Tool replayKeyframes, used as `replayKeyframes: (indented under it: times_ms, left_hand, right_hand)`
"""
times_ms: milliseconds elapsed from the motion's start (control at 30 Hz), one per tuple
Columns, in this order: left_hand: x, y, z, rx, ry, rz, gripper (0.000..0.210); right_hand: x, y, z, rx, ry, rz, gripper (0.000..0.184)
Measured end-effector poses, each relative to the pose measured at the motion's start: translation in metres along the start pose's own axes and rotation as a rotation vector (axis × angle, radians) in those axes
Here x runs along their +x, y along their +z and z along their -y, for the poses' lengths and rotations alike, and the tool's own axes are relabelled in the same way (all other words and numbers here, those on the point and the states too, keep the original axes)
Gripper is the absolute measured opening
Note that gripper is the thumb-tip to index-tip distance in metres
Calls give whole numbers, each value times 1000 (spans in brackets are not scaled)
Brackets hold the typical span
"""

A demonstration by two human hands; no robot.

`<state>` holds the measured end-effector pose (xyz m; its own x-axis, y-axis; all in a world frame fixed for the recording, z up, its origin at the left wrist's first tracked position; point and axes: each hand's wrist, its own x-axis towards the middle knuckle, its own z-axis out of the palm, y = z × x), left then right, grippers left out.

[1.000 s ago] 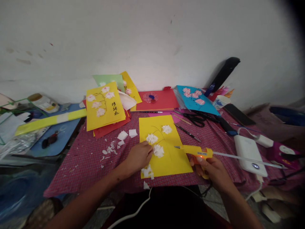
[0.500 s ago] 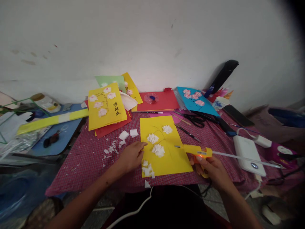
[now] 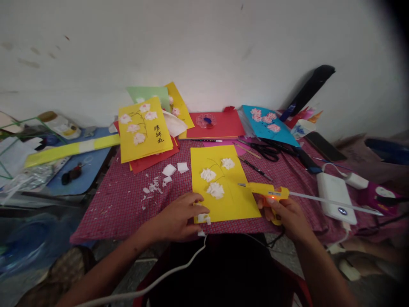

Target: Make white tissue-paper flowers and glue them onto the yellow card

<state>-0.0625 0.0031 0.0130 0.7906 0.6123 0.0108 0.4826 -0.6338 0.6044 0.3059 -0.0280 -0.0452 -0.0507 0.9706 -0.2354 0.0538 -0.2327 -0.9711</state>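
Note:
A yellow sheet of paper (image 3: pixel 239 209) lies on the checked cloth in front of me, with several fluffy white paper flowers (image 3: pixel 215 190) stuck along a drawn stem. My right hand (image 3: pixel 283 213) is wrapped round a yellow hot glue gun (image 3: pixel 260 189); its nozzle points left over the sheet and a clear glue stick (image 3: pixel 322 199) juts from its back. My left hand (image 3: pixel 180 217) hovers at the sheet's lower left corner, fingers spread over small white paper pieces (image 3: pixel 203 218), which it partly hides.
White scraps (image 3: pixel 153 187) and folded white squares (image 3: pixel 169 170) lie left of the sheet. Finished yellow cards (image 3: pixel 143 149) stand behind them. Scissors (image 3: pixel 266 151), a pen (image 3: pixel 255 168) and a blue card (image 3: pixel 284 135) are further back. A white power bank (image 3: pixel 336 196) sits at the right.
My left hand has moved from the sheet's left edge down to the loose white pieces, its fingers spreading. The glue gun stays in my right hand. The view has shifted slightly.

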Motion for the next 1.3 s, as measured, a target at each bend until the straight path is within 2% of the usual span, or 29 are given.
replayKeyframes:
  times_ms: [300,467,567,800,1033,1167,1300]
  left_hand:
    - [-1,1,-11,21,22,127,19]
    - [1,9,-9,67,42,123,3]
    - [1,11,-7,58,56,122,5]
    - [-6,12,-9,-12,51,94,14]
    - [-11,9,2,-242,-7,-50,11]
    - [-1,2,8,-234,-19,-110,9]
    - [17,-1,9,-148,21,-61,12]
  right_hand:
    - [-2,0,3,-16,3,-13,39]
    - [-1,-1,1,-9,2,-5,39]
    - [-1,-1,0,-5,-6,2,39]
    - [-1,1,1,-15,-28,17,39]
    - [-1,-2,8,12,-31,-13,41]
    - [-9,-3,18,-10,-57,-2,44]
    - [-22,-2,24,-74,-29,-22,45]
